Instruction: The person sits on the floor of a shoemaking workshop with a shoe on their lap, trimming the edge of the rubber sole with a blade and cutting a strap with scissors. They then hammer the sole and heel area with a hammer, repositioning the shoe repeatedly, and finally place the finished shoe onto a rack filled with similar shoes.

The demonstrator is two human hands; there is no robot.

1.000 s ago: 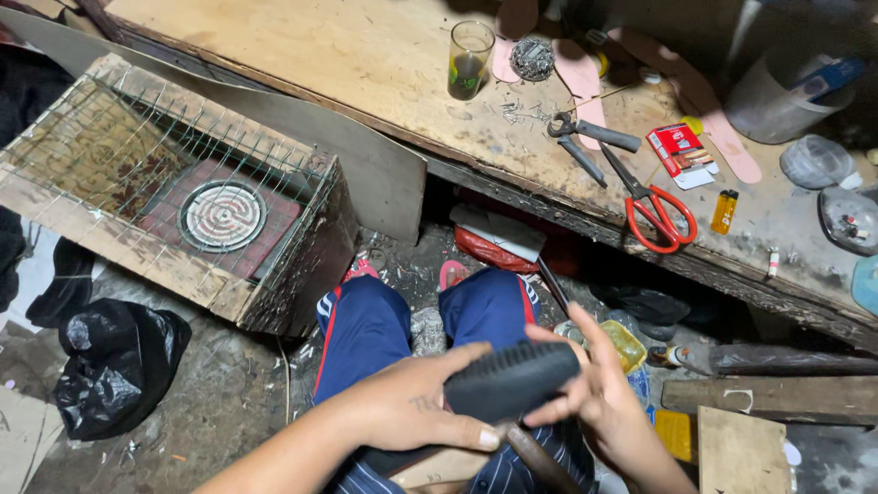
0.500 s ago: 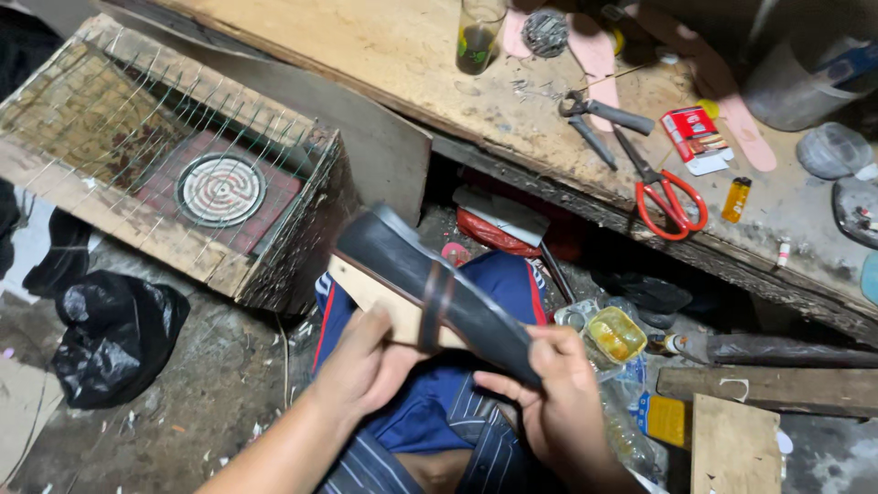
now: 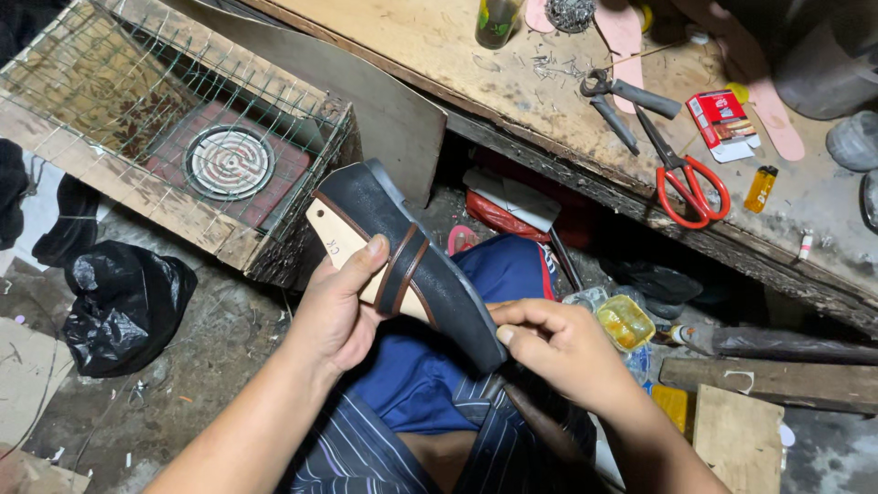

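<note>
The left hand (image 3: 334,306) has its grip closed on a black shoe sole (image 3: 416,265), thumb pressed on the tan insole face beside the brown strap that wraps across the middle. The right hand (image 3: 562,352) pinches the sole's near end between thumb and fingers, so both grips are shut on the same piece. The sole is held tilted above the person's lap, over blue shorts (image 3: 430,384), its far end pointing up toward a wooden crate (image 3: 137,197). That crate is covered with wire mesh and holds a round coil heater (image 3: 229,162). A black plastic bag (image 3: 123,306) lies on the floor to the left of the crate's near corner. Further out, the wooden desk (image 3: 439,64) carries red-handled scissors (image 3: 686,178), dark pliers (image 3: 622,101), a small red box (image 3: 727,123), a yellow lighter (image 3: 760,188), pink insoles (image 3: 622,32) and a glass (image 3: 497,20). A yellow container (image 3: 625,322) sits just beyond the right hand.
</note>
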